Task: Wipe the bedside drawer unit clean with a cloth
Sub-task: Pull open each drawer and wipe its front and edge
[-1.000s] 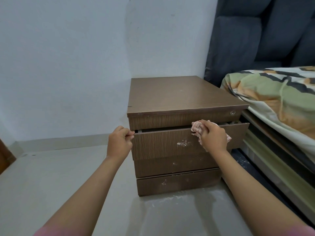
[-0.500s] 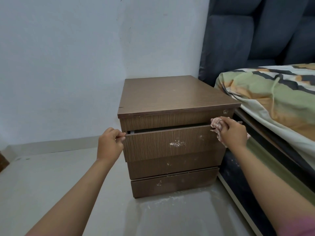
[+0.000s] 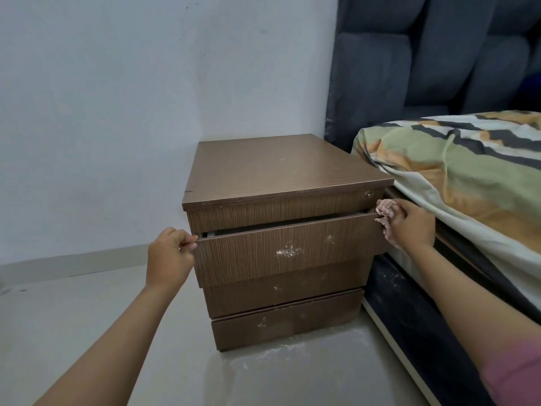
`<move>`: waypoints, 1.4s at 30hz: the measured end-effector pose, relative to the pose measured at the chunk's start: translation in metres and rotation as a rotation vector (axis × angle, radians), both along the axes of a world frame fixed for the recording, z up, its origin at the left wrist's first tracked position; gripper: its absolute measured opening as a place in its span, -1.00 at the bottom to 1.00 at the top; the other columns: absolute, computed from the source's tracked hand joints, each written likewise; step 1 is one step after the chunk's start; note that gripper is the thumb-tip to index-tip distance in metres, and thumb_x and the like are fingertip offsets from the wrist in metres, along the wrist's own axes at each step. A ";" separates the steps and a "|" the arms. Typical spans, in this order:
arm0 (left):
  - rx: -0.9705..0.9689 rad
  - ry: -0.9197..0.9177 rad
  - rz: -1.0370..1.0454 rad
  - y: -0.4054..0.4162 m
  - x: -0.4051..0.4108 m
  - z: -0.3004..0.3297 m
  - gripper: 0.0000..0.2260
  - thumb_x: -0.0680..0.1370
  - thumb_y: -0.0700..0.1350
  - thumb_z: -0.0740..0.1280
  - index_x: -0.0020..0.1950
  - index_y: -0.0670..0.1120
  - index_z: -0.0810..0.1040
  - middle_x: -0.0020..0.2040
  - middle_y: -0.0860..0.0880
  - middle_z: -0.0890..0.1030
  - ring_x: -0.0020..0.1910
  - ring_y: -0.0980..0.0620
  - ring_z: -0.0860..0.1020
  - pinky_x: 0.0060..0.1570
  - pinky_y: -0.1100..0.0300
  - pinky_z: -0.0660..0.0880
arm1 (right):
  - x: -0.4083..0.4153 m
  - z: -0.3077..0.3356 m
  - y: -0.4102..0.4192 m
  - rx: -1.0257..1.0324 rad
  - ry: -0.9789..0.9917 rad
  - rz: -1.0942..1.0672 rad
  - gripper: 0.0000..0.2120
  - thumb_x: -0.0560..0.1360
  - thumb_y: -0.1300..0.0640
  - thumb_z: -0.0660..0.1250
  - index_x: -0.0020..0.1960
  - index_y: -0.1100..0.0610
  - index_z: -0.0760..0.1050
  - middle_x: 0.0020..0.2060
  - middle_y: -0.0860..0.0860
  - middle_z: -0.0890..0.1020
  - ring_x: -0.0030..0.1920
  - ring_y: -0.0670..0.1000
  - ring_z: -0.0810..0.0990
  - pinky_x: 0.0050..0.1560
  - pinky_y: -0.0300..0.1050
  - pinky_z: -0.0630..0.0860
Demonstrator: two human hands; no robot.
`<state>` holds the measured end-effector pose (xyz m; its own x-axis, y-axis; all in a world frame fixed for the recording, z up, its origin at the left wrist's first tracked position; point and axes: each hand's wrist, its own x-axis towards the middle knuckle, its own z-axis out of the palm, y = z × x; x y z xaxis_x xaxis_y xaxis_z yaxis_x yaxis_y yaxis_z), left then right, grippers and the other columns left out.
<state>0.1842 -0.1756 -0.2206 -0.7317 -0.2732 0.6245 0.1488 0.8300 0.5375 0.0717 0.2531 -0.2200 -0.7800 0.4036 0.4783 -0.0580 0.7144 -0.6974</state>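
A brown wooden bedside drawer unit (image 3: 281, 168) stands against the pale wall, beside the bed. Its second drawer (image 3: 263, 256) is pulled out a little and carries white smears on its front. My left hand (image 3: 168, 256) pinches the top left corner of that drawer front. My right hand (image 3: 409, 227) holds a crumpled pink cloth (image 3: 385, 212) against the drawer's top right corner. The two lower drawers are closed, with white specks on them.
A bed with a striped green and orange cover (image 3: 456, 177) and dark padded headboard (image 3: 424, 63) sits close on the right. The dark bed base (image 3: 409, 323) runs along the unit's right side. White dust lies on the pale floor (image 3: 87, 312) before the unit.
My right hand with the cloth has slid rightwards along the drawer's top edge, from the middle to the right corner. My left hand has kept its hold on the left corner.
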 end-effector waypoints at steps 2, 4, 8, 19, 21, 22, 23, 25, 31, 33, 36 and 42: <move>-0.018 0.001 -0.002 -0.002 -0.001 -0.001 -0.94 0.39 -0.40 0.39 -0.21 -0.27 0.61 -0.27 -0.10 0.54 -0.31 0.03 0.46 -0.30 0.37 0.32 | 0.002 -0.002 0.003 -0.086 0.032 -0.046 -0.75 0.55 0.13 0.21 0.15 0.13 0.59 -0.02 0.16 0.66 0.00 0.16 0.58 -0.03 -0.12 0.41; -0.045 -0.004 -0.004 -0.004 -0.002 -0.002 -0.92 0.39 -0.40 0.39 -0.24 -0.26 0.60 -0.29 -0.10 0.54 -0.32 0.04 0.46 -0.31 0.37 0.32 | 0.012 -0.007 -0.006 -0.191 0.093 -0.105 -0.74 0.57 0.09 0.20 0.17 0.10 0.57 0.02 0.11 0.66 0.03 0.11 0.58 0.01 -0.16 0.39; -0.094 -0.013 0.005 -0.004 -0.003 0.000 -0.91 0.37 -0.41 0.40 -0.26 -0.25 0.60 -0.32 -0.09 0.52 -0.35 0.03 0.43 -0.34 0.36 0.29 | 0.026 -0.022 -0.051 -0.466 0.217 -0.121 -0.73 0.58 0.15 0.21 0.24 0.14 0.53 0.10 0.11 0.62 0.12 0.09 0.56 0.05 -0.23 0.36; -0.123 -0.020 -0.012 -0.002 -0.004 0.003 -0.87 0.34 -0.46 0.38 -0.29 -0.25 0.59 -0.35 -0.06 0.49 -0.36 0.11 0.41 -0.31 0.51 0.32 | -0.017 -0.050 -0.085 -0.646 0.351 -0.213 -0.66 0.58 0.25 0.20 0.34 0.19 0.42 0.39 0.11 0.36 0.41 0.01 0.30 0.25 -0.54 0.10; -0.132 -0.025 -0.010 -0.002 -0.004 0.003 -0.88 0.34 -0.46 0.39 -0.29 -0.26 0.59 -0.35 -0.08 0.50 -0.36 0.06 0.42 -0.34 0.39 0.31 | -0.019 -0.051 -0.081 -0.674 0.345 -0.239 -0.66 0.58 0.23 0.19 0.35 0.17 0.42 0.39 0.09 0.38 0.42 0.02 0.30 0.33 -0.38 0.17; -0.137 -0.025 -0.012 -0.001 -0.004 0.003 -0.88 0.33 -0.46 0.39 -0.29 -0.26 0.59 -0.35 -0.08 0.50 -0.36 0.03 0.42 -0.34 0.36 0.30 | -0.021 -0.052 -0.079 -0.689 0.340 -0.256 -0.66 0.59 0.21 0.18 0.34 0.16 0.43 0.37 0.08 0.40 0.40 0.03 0.32 0.35 -0.31 0.22; -0.140 -0.025 -0.012 -0.001 -0.004 0.003 -0.88 0.33 -0.46 0.39 -0.29 -0.26 0.59 -0.35 -0.09 0.50 -0.36 0.01 0.43 -0.34 0.35 0.30 | -0.020 -0.053 -0.079 -0.743 0.317 -0.275 -0.67 0.59 0.17 0.17 0.33 0.14 0.45 0.34 0.09 0.44 0.36 0.06 0.39 0.34 -0.21 0.30; -0.136 -0.025 -0.010 0.000 -0.003 0.003 -0.88 0.34 -0.45 0.39 -0.28 -0.26 0.59 -0.35 -0.09 0.50 -0.36 -0.01 0.43 -0.34 0.34 0.30 | -0.021 -0.057 -0.077 -0.889 0.254 -0.342 -0.69 0.59 0.10 0.16 0.29 0.06 0.49 0.22 0.07 0.56 0.20 0.09 0.53 0.23 -0.04 0.45; -0.126 -0.010 -0.014 0.000 -0.002 0.003 -0.89 0.35 -0.45 0.38 -0.29 -0.26 0.59 -0.34 -0.09 0.50 -0.35 -0.02 0.44 -0.32 0.36 0.29 | -0.019 -0.063 -0.064 -1.314 0.069 -0.296 -0.71 0.45 -0.12 0.23 0.11 -0.09 0.56 0.01 0.04 0.63 -0.11 0.14 0.63 -0.36 -0.01 0.57; -0.129 -0.008 -0.017 0.000 -0.003 0.003 -0.88 0.34 -0.45 0.39 -0.29 -0.26 0.59 -0.33 -0.09 0.51 -0.34 -0.03 0.45 -0.32 0.36 0.30 | -0.012 -0.048 -0.071 -1.380 0.135 -0.295 -0.75 0.52 -0.08 0.22 0.15 -0.14 0.55 0.07 0.02 0.62 -0.05 0.14 0.62 -0.38 -0.04 0.56; -0.124 -0.005 -0.021 0.001 -0.004 0.001 -0.88 0.34 -0.46 0.39 -0.30 -0.25 0.58 -0.32 -0.11 0.53 -0.33 -0.04 0.47 -0.31 0.36 0.31 | -0.006 -0.029 -0.096 -1.147 0.248 -0.293 -0.68 0.60 0.05 0.14 0.33 -0.10 0.42 0.20 0.00 0.56 0.08 0.05 0.57 0.06 0.01 0.55; -0.127 0.009 -0.030 -0.001 -0.006 -0.001 -0.85 0.33 -0.46 0.38 -0.31 -0.23 0.56 -0.33 -0.11 0.53 -0.33 -0.07 0.49 -0.33 0.29 0.32 | -0.014 -0.046 -0.143 -0.830 0.221 -0.246 -0.52 0.64 0.09 -0.03 0.53 -0.01 -0.04 0.53 0.03 -0.04 0.52 0.04 -0.03 0.45 0.09 -0.01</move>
